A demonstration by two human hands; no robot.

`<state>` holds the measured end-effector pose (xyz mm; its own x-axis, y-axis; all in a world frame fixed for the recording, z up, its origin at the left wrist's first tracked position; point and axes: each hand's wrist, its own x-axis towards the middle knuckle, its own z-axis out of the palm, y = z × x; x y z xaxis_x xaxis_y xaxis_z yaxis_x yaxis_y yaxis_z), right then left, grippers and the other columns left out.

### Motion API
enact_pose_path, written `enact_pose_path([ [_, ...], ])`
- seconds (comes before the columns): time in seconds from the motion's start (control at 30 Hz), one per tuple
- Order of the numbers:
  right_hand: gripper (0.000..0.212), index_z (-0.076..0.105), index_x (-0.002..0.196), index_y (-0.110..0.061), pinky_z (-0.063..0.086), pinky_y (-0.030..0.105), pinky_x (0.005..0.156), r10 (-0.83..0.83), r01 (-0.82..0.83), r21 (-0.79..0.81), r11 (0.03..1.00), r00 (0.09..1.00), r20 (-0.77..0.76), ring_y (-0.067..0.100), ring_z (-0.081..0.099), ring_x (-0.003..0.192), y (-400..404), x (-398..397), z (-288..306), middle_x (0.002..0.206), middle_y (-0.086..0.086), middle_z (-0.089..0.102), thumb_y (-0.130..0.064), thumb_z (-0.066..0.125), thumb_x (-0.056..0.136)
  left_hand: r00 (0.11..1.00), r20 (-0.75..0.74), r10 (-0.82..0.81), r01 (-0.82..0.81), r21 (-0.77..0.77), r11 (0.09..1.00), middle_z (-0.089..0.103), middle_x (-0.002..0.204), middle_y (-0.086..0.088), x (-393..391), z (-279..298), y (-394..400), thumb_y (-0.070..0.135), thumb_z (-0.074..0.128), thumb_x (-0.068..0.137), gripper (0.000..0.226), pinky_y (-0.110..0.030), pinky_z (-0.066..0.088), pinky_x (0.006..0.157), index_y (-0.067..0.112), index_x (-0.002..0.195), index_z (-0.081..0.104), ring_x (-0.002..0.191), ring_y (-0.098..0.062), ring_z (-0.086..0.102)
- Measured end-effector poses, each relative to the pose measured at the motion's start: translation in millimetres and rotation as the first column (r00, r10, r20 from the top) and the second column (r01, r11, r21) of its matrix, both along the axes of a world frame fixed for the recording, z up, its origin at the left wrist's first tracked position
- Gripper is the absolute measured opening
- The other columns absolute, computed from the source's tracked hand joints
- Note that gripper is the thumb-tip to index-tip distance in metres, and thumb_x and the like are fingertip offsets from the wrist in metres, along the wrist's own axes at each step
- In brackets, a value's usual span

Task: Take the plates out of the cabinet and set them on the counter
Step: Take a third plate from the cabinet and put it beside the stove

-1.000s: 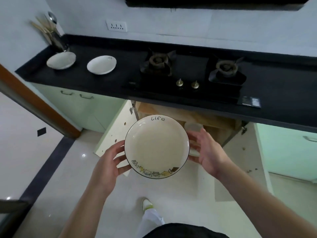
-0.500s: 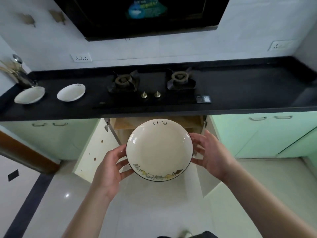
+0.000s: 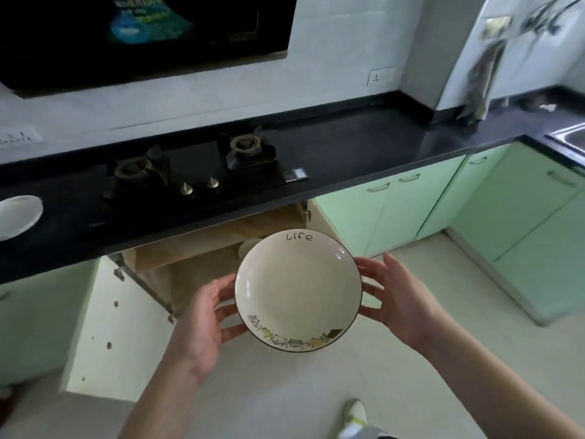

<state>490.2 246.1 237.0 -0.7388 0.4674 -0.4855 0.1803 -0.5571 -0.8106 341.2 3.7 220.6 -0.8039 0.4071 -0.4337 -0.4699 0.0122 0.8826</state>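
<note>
Black worktop (image 3: 364, 147) ahead of me, open cabinet (image 3: 202, 248) beneath. My left hand (image 3: 202, 324) and right hand (image 3: 402, 302) hold the plate (image 3: 297, 293), fingers cupping its rim

Home kitchen, black counter (image 3: 364, 147) with gas hob (image 3: 193, 169), pale green cabinets (image 3: 411, 201), sink corner (image 3: 569, 137)
</note>
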Motion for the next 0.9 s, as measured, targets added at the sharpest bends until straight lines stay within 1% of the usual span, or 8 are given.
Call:
enact_pose_path([
  [0.13,0.051,0.063,0.123,-0.011,0.052,0.045,0.083,-0.091,0.091,-0.007,0.996,0.996,-0.008,0.023,0.058,0.109,18,24,5,0.125,0.007,0.062,-0.043,0.030,0.103,0.993,-0.022,-0.115,0.115,-0.014,0.993,0.066,0.117,-0.007,2,5,33,0.035,0.026,0.104,0.044,-0.039,0.056,0.066,0.020,0.122,0.063,0.101,-0.027,0.063],
  [0.27,0.052,0.061,0.126,-0.009,0.050,0.046,0.083,-0.167,0.167,-0.015,0.986,0.985,-0.038,0.024,0.057,0.110,45,49,8,0.129,0.010,0.060,-0.042,0.029,0.102,0.984,-0.020,-0.174,0.174,-0.008,0.985,0.064,0.121,-0.008,10,12,78,0.035,0.025,0.105,0.044,-0.038,0.056,0.066,0.019,0.125,0.061,0.103,-0.026,0.062],
  [0.33,0.053,0.061,0.127,-0.009,0.050,0.046,0.084,-0.195,0.194,-0.019,0.981,0.979,-0.053,0.024,0.057,0.110,66,63,6,0.130,0.010,0.060,-0.042,0.028,0.103,0.980,-0.014,-0.196,0.196,-0.002,0.981,0.066,0.121,-0.007,17,14,105,0.035,0.026,0.105,0.044,-0.038,0.055,0.067,0.018,0.125,0.061,0.105,-0.026,0.063],
  [0.43,0.055,0.062,0.126,-0.010,0.049,0.048,0.086,-0.229,0.227,-0.036,0.973,0.972,-0.057,0.023,0.058,0.109,105,87,5,0.130,0.009,0.062,-0.044,0.026,0.102,0.972,-0.008,-0.235,0.235,0.004,0.972,0.068,0.121,-0.006,32,16,151,0.034,0.025,0.105,0.044,-0.041,0.056,0.070,0.020,0.121,0.063,0.112,-0.028,0.063],
  [0.6,0.052,0.063,0.125,-0.012,0.051,0.045,0.080,-0.285,0.282,-0.052,0.958,0.956,-0.073,0.022,0.060,0.108,182,137,2,0.128,0.007,0.063,-0.042,0.027,0.102,0.955,-0.001,-0.298,0.297,-0.022,0.954,0.069,0.120,-0.007,65,16,241,0.035,0.025,0.104,0.045,-0.039,0.057,0.066,0.022,0.116,0.066,0.106,-0.027,0.063],
  [0.67,0.050,0.064,0.124,-0.013,0.052,0.045,0.079,-0.313,0.309,-0.066,0.949,0.946,-0.080,0.022,0.061,0.107,215,157,-1,0.128,0.008,0.063,-0.040,0.028,0.101,0.948,0.010,-0.318,0.318,-0.022,0.948,0.070,0.119,-0.008,77,14,275,0.036,0.027,0.103,0.046,-0.038,0.058,0.064,0.021,0.117,0.068,0.103,-0.026,0.065],
  [0.8,0.049,0.064,0.125,-0.013,0.051,0.044,0.079,-0.324,0.319,-0.070,0.945,0.942,-0.091,0.021,0.061,0.106,271,181,-4,0.129,0.008,0.063,-0.038,0.029,0.101,0.950,0.034,-0.312,0.312,-0.015,0.950,0.071,0.116,-0.007,95,9,331,0.039,0.029,0.102,0.049,-0.038,0.057,0.065,0.020,0.119,0.071,0.096,-0.023,0.068],
  [0.9,0.048,0.063,0.126,-0.012,0.051,0.044,0.081,-0.311,0.306,-0.062,0.950,0.945,-0.097,0.021,0.061,0.109,305,183,-2,0.130,0.008,0.063,-0.038,0.030,0.101,0.954,0.028,-0.300,0.301,-0.028,0.953,0.071,0.117,-0.004,103,9,362,0.040,0.029,0.101,0.048,-0.037,0.057,0.065,0.021,0.122,0.068,0.101,-0.024,0.066],
])
